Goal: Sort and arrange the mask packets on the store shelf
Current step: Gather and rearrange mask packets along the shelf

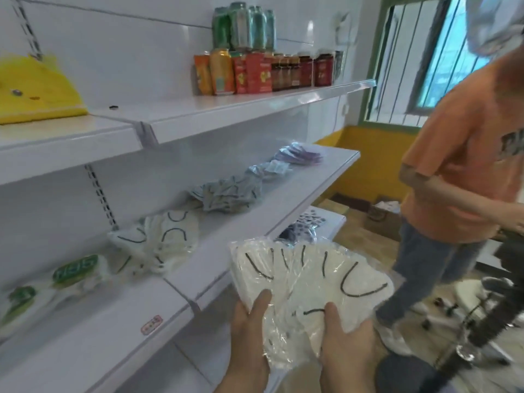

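**Holding a fan of white mask packets at the shelf**

Holding a fan of white mask packets (309, 282) in both hands, I stand in front of the middle shelf (297, 194). I count about four packets in the fan, each in clear wrap with black ear loops, though they overlap and the exact number is hard to tell. My left hand (249, 333) grips the left side of the fan, thumb pressed on top. My right hand (346, 347) grips the right side the same way, thumb on the front packet.

On the middle shelf lie five heaps, well apart in a row: green-labelled packets (56, 282) nearest me, then a white pile with black loops (158, 239), a grey patterned pile (226, 194), a small pale-blue pile (269, 170), and a purple pile (300, 154) at the far end.

The top shelf (255, 106) carries one yellow plush thing (34, 86) on the left and a row of cans, cartons and jars (263, 72), with green bottles (243, 25) stacked above them; they are too blurred to count.

One other person in an orange shirt (465, 154) stands to my right.
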A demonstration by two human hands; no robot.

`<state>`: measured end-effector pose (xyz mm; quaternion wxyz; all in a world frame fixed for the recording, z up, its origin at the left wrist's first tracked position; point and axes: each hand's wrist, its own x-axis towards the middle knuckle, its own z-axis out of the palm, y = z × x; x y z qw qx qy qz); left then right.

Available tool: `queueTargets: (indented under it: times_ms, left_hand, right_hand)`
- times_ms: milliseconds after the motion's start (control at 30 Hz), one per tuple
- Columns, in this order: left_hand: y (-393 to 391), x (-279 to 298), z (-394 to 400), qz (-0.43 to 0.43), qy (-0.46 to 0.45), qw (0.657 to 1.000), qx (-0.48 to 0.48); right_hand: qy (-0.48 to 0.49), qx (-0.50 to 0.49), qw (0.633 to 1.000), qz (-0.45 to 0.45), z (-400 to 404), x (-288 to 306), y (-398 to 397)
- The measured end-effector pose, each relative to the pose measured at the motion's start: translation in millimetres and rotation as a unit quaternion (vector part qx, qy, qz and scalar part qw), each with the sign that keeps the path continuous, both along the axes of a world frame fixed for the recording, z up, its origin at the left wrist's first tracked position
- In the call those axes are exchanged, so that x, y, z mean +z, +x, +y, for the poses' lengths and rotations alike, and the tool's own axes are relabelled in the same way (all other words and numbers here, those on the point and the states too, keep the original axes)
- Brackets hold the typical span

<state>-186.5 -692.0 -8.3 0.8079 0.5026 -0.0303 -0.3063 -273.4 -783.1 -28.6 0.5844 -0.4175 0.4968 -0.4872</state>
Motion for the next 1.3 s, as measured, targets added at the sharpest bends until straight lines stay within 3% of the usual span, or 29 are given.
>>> queueTargets:
  times_ms: [133, 333, 533, 667, 800, 900, 967, 1133, 1300]
  left_hand:
    - [-10, -13, -25, -0.117, 0.067, 0.988, -0.081]
    - [20, -23, -34, -0.130, 0.109, 0.985, 0.013]
    - [88, -8, -12, -0.102, 0.109, 0.969, 0.198]
    - [147, 5, 24, -0.093, 0.120, 0.945, 0.290]
    - [224, 11, 57, -0.049, 0.105, 0.948, 0.296]
    - [261, 6, 81, 0.015, 0.105, 0.965, 0.240]
    - [257, 2, 95, -0.020, 0.160, 0.958, 0.237]
    - [194, -21, 127, -0.174, 0.331, 0.895, 0.244]
    - [150, -34, 148, -0.269, 0.399, 0.848, 0.223]
  right_hand:
    - [-0.005, -0.024, 0.999, 0.030, -24, -12, -7]
    - [-0.015, 0.051, 0.999, 0.006, -36, -6, 21]
    - [-0.034, 0.169, 0.985, 0.031, -12, 3, 119]
    - [-0.048, 0.269, 0.962, -0.003, 17, 16, 199]
    - [-0.060, 0.370, 0.927, 0.013, 28, 34, 284]
    - [-0.058, 0.423, 0.902, 0.061, 22, 37, 317]
    - [-0.078, 0.435, 0.892, 0.089, 19, 33, 309]
    - [-0.153, 0.440, 0.874, 0.134, 31, 6, 241]
    - [-0.253, 0.481, 0.822, 0.172, 62, -11, 194]
